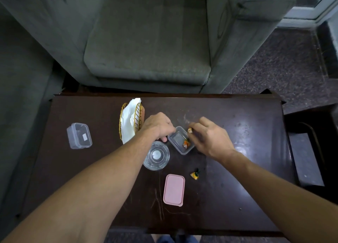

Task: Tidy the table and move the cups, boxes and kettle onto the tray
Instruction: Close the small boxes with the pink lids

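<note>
left hand (158,126) steadies the clear box (180,140), right hand (210,136) pinches a small toy (189,130) above its rim; it could slip and miss the box.

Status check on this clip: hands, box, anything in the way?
Left hand steadies the small clear box. Right hand pinches a small orange piece at its rim. Glass bowl touches the box; pink lid lies nearer.
</note>
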